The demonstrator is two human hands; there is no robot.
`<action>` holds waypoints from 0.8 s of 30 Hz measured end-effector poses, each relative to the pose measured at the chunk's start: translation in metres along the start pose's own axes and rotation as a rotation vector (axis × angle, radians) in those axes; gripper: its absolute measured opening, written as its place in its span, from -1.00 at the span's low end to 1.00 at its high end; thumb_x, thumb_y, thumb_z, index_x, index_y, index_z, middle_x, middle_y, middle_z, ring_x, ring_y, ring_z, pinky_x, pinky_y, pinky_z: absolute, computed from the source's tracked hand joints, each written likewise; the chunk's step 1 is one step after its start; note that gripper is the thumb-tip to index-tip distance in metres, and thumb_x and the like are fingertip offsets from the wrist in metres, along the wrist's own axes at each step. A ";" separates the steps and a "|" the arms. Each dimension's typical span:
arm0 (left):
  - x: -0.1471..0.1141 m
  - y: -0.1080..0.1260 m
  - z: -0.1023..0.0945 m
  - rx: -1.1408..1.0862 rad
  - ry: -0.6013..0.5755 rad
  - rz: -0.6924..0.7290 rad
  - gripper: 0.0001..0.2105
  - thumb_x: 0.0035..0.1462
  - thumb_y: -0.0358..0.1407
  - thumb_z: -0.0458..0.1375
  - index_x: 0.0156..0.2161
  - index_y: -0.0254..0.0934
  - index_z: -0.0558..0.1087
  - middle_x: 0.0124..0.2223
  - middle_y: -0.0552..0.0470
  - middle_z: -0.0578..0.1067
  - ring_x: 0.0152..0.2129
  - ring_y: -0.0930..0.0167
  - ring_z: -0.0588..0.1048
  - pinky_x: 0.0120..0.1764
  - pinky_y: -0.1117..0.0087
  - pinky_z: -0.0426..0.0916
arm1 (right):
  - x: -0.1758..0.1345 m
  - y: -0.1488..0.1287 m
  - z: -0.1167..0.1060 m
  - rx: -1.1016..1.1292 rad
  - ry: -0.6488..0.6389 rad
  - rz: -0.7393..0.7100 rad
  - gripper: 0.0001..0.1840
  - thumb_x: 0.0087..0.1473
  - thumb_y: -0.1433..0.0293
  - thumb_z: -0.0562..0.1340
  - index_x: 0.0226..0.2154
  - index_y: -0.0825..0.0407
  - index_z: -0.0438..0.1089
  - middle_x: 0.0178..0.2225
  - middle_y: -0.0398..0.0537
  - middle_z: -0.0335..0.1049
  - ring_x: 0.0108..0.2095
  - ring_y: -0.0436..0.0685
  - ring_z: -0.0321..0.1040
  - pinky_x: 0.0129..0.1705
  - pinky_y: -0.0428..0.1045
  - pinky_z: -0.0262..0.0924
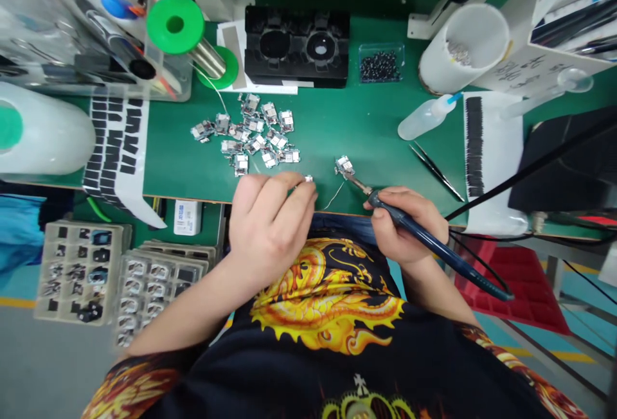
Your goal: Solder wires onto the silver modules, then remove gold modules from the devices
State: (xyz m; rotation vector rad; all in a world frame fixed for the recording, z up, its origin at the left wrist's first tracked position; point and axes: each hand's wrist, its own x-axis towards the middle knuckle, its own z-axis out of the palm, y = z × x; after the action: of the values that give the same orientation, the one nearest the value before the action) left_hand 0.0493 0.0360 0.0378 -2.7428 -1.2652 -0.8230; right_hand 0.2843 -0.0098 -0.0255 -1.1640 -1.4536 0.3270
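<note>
My right hand is wrapped round a soldering iron, its tip pointing up and left at a small circuit board on the green bench. The tip is at the board's lower edge; whether they touch I cannot tell. My left hand is closed, thumb and fingers pinched together at the bench's front edge. A tiny silvery bit shows at its fingertips, too small to name. Between the hands lies a thin strand of solder wire. Several similar circuit boards lie in a loose cluster beyond my left hand.
Behind the boards stand a green solder spool and a black fixture. Tweezers, a squeeze bottle and a tray of tiny black parts are to the right. Compartment trays sit below the bench at left.
</note>
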 end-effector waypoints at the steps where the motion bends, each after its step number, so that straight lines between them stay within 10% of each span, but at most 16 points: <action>1: 0.006 0.000 0.006 -0.016 0.007 -0.013 -0.72 0.29 -0.50 0.34 0.07 -0.27 0.57 0.02 -0.17 0.68 -0.13 0.17 0.56 -0.11 0.10 0.41 | 0.000 0.000 0.000 -0.007 -0.002 -0.002 -0.68 0.15 0.47 0.42 -0.02 -0.05 0.55 -0.27 -0.10 0.67 -0.33 0.17 0.69 -0.28 0.08 0.63; 6: 0.021 -0.006 0.019 0.052 -0.070 -0.012 -0.96 0.37 -0.40 0.30 -0.13 -0.22 0.60 -0.26 -0.08 0.62 -0.26 0.18 0.45 -0.21 0.10 0.23 | 0.001 -0.001 0.000 -0.027 -0.003 -0.002 -0.72 0.19 0.43 0.41 -0.03 -0.06 0.54 -0.26 -0.11 0.68 -0.32 0.16 0.69 -0.26 0.08 0.64; 24: -0.020 -0.038 -0.048 0.362 -0.398 0.036 -0.53 0.40 -0.20 0.20 -0.58 -0.12 0.26 -0.64 0.03 0.25 -0.64 0.27 0.25 -0.42 0.17 0.02 | 0.003 0.000 0.004 -0.012 0.096 0.025 -0.73 0.22 0.44 0.40 -0.01 -0.06 0.56 -0.32 -0.15 0.66 -0.37 0.16 0.68 -0.23 0.11 0.61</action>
State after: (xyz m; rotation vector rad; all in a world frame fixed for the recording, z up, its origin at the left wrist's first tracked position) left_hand -0.0107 0.0368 0.0619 -2.6880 -1.2569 -0.0262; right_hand 0.2814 -0.0061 -0.0244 -1.1932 -1.3597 0.2762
